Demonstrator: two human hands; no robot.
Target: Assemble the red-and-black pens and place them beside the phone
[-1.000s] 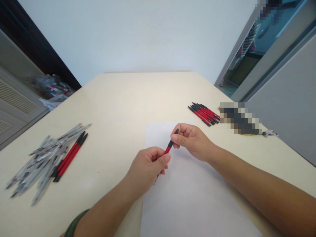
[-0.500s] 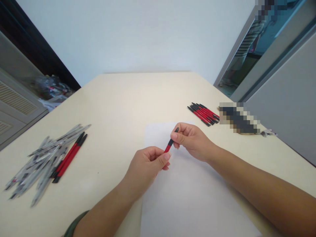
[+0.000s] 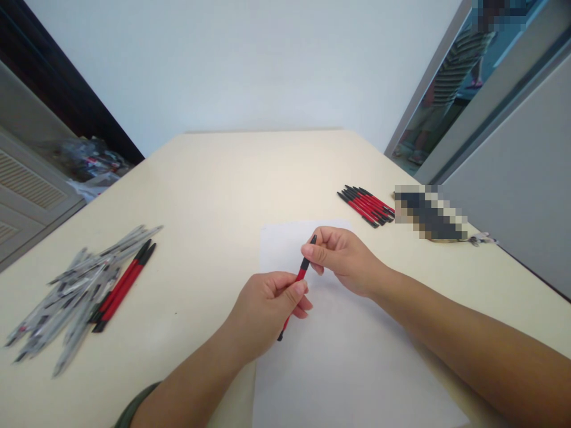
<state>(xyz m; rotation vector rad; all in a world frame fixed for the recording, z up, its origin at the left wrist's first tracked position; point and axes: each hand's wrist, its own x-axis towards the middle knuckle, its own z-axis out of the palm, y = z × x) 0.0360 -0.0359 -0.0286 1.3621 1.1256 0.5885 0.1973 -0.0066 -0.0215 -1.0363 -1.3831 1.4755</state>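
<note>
A red pen with black ends (image 3: 301, 274) is tilted above a white sheet of paper (image 3: 348, 368), held between both hands. My left hand (image 3: 274, 303) pinches its red barrel, and the black lower end sticks out below the fingers. My right hand (image 3: 336, 255) is closed with thumb and finger on the black upper part, the tip pointing up and away. Part of the barrel is hidden by the left fingers.
On the left lie several clear-wrapped pens (image 3: 75, 297) in a pile, with two red-and-black pens (image 3: 125, 286) beside them. A row of red-and-black pens (image 3: 366, 205) sits back right, near a blurred dark item (image 3: 430, 215). A person (image 3: 450, 77) stands beyond the doorway.
The pen has shifted slightly down and left with my right hand. Its black lower end now shows below my left hand, whose fingers have loosened a little.
</note>
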